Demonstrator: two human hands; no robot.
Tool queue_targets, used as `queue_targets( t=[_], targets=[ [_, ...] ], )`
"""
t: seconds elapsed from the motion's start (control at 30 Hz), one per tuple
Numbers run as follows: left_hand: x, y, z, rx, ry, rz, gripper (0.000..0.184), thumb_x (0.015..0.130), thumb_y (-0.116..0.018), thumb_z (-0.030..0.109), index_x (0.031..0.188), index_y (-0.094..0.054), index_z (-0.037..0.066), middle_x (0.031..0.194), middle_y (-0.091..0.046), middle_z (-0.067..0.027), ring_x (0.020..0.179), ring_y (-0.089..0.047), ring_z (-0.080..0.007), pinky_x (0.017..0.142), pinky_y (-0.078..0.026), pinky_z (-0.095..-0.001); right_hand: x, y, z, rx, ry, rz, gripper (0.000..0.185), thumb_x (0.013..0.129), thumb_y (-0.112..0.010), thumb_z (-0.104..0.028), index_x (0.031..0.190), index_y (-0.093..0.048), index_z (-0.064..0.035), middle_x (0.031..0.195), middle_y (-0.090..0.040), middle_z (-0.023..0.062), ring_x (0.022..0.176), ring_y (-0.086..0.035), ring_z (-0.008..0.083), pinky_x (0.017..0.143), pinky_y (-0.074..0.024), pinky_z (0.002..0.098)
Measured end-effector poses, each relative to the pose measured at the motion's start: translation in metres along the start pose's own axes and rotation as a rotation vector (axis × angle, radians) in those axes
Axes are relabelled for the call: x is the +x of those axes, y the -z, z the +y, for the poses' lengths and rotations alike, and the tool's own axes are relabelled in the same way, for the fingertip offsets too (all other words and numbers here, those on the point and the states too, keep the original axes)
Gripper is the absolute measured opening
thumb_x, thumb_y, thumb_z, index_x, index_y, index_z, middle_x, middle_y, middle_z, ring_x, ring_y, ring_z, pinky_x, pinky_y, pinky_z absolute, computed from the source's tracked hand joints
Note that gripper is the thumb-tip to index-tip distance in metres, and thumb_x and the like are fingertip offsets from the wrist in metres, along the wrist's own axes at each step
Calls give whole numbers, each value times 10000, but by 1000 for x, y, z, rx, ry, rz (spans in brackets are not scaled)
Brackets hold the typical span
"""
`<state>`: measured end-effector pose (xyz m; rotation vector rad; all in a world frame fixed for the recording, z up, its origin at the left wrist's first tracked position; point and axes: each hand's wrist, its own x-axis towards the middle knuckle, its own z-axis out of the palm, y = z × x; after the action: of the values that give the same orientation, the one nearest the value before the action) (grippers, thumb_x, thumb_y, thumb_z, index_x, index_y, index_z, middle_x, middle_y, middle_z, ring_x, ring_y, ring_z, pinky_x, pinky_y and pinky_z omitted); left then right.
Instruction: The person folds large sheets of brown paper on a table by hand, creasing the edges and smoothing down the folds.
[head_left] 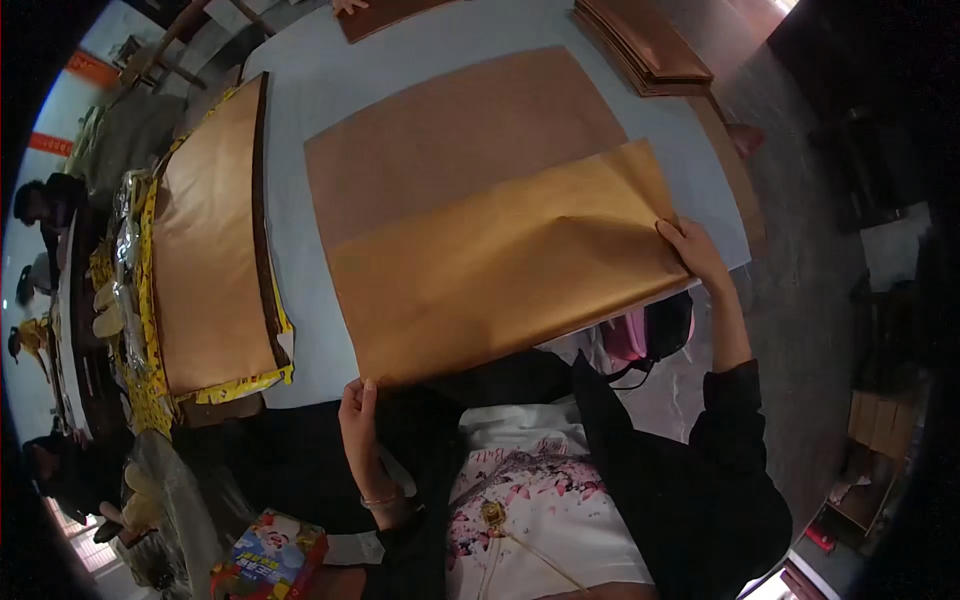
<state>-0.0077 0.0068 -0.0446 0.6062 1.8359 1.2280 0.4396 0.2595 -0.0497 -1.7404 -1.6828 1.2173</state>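
A large brown paper sheet [460,150] lies on the pale table, and its near part shows a shinier golden-brown face [500,260]. My left hand [360,410] pinches the near left corner of the paper between thumb and fingers. At the right side, my right hand [692,250] grips the paper's edge, thumb on top and fingers partly hidden beneath. The golden part is slightly creased near my right hand, and its near edge overhangs the table in front of my body.
A stack of brown sheets [215,240] in yellow wrapping is at the left. Folded brown pieces [650,50] are piled at the back right. Another person's hand [350,6] touches a brown piece [395,14] at the far edge. A colourful box [268,555] is at the lower left.
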Motion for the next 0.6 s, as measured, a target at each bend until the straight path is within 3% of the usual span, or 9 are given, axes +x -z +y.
queue_targets(
  t=[0.1,0.17,0.2,0.23,0.27,0.33,0.37,0.47,0.6],
  targets=[
    [-5,-2,3,9,24,11,226,886,-557,228,944,-548,10,730,-510,50,673,-430,-20,623,-340,-168,6,3,7,-37,-42,-58,378,880,-513,-351,865,-564,23,638,-486,-10,555,-427,87,536,-380,265],
    [-3,7,-9,62,29,-2,262,889,-543,283,886,-550,21,811,-549,-3,757,-454,-83,713,-359,-244,9,6,6,-104,-42,-65,388,874,-521,-360,879,-573,25,641,-492,-12,555,-429,88,542,-386,263],
    [-3,6,-8,62,28,-3,262,889,-543,283,886,-550,21,811,-549,-3,757,-454,-83,713,-359,-244,9,9,1,-85,-87,-121,425,873,-512,-371,933,-575,45,728,-554,31,655,-492,108,613,-409,268],
    [-4,4,-9,16,37,24,226,888,-549,254,878,-544,28,773,-550,12,679,-434,-54,630,-339,-205,7,10,-2,-65,-134,-177,469,872,-503,-383,987,-577,66,815,-617,75,756,-554,127,684,-433,272],
    [-5,2,-9,-28,47,52,190,886,-555,224,870,-539,35,736,-551,27,601,-415,-25,548,-319,-166,6,10,-5,-63,-137,-175,469,872,-503,-383,987,-577,66,815,-617,75,756,-554,127,684,-433,272],
    [-2,-1,-13,-63,32,47,192,885,-556,230,860,-536,40,728,-563,11,583,-441,-33,525,-326,-167,0,9,-7,189,-141,-114,444,868,-522,-406,933,-593,27,748,-563,8,649,-499,95,587,-411,258],
    [-1,-4,-15,-102,15,47,195,884,-557,236,850,-533,45,720,-574,-4,565,-467,-41,502,-333,-168,0,11,-6,317,-199,-120,474,872,-514,-425,995,-595,26,872,-601,43,754,-546,102,639,-436,251],
    [-2,-14,-10,-200,33,80,204,885,-553,241,851,-530,41,695,-581,-21,539,-524,-62,450,-333,-173,-12,24,5,616,-268,-152,479,873,-514,-428,1036,-590,16,957,-604,62,823,-562,113,690,-447,250],
    [0,-5,-16,-137,14,67,208,889,-545,238,870,-523,32,688,-588,-34,526,-559,-83,430,-341,-178,-20,31,51,522,-150,-98,378,885,-521,-353,1017,-597,-7,882,-581,16,767,-521,98,690,-416,233]
  ],
)
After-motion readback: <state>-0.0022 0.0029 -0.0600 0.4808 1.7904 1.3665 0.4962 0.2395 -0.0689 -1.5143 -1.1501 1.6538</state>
